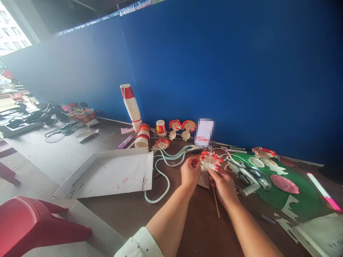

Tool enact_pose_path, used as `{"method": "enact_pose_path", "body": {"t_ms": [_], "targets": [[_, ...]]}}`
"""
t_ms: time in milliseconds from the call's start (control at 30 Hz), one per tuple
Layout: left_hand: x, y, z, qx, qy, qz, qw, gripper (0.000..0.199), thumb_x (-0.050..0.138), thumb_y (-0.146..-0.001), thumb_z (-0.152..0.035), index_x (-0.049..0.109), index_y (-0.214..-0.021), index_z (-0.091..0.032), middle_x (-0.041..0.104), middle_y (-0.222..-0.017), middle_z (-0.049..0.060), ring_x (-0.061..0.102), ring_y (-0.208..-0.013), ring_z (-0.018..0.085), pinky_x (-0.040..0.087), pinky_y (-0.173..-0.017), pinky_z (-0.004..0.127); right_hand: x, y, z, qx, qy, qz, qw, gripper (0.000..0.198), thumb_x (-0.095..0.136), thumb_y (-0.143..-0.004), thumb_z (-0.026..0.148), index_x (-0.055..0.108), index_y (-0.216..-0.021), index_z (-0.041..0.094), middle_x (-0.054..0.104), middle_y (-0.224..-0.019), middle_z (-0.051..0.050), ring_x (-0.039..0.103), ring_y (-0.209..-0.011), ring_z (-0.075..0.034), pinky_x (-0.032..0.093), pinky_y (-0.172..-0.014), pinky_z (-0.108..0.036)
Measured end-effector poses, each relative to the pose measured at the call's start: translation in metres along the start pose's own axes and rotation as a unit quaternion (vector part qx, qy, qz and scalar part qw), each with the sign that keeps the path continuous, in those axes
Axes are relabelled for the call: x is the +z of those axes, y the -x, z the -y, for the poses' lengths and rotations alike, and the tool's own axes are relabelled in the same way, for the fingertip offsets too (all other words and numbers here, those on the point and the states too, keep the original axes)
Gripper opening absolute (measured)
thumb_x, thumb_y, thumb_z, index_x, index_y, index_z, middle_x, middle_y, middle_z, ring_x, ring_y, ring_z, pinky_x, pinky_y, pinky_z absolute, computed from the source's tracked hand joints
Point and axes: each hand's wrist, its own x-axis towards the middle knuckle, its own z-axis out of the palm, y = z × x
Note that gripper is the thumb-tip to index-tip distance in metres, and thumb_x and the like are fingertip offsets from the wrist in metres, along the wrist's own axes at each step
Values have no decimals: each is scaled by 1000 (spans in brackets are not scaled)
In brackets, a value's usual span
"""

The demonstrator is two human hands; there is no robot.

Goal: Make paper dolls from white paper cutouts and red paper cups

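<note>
Between my hands is a paper-cup doll [210,162] with a pale round face and a fringe of curled red strips. My left hand [190,175] is closed, its fingertips pinching at the doll's left edge. Gripping the lower right of the face, my right hand [224,185] has its thumb on the front. A thin wooden stick [216,204] slants down beside the right hand; whether it is attached to the doll is hidden. Similar finished-looking dolls [188,129] lean against the blue partition behind, and another curled head [161,144] lies left of the cable.
A white box lid [107,175] lies left, near a pale-green cable [167,185]. Behind it stand a tall stack of paper cups [131,107] and a glue stick [125,142]. To the right, a green mat [302,203] bears a pink scalloped piece [284,184], paper scraps and a marker [323,192].
</note>
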Motion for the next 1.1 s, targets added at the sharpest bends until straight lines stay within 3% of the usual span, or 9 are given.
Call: {"method": "enact_pose_path", "body": {"t_ms": [467,1100], "targets": [[-5,-2,-5,90,-110,-17,990,20,56,-85,-19,69,-101,-18,72,-95,8,66,-86,19,48,-83,30,1,0,0,-6,-18,5,1000,28,76,-68,46,65,-70,21,57,-52,2,48,-46,-15,34,-43,-28],[-11,-5,-9,113,-172,-25,978,24,52,-89,-19,71,-103,-19,72,-98,11,66,-91,22,48,-87,33,2,1,3,-6,-41,5,999,26,77,-68,42,62,-68,21,53,-51,4,44,-46,-13,31,-42,-27]]}}
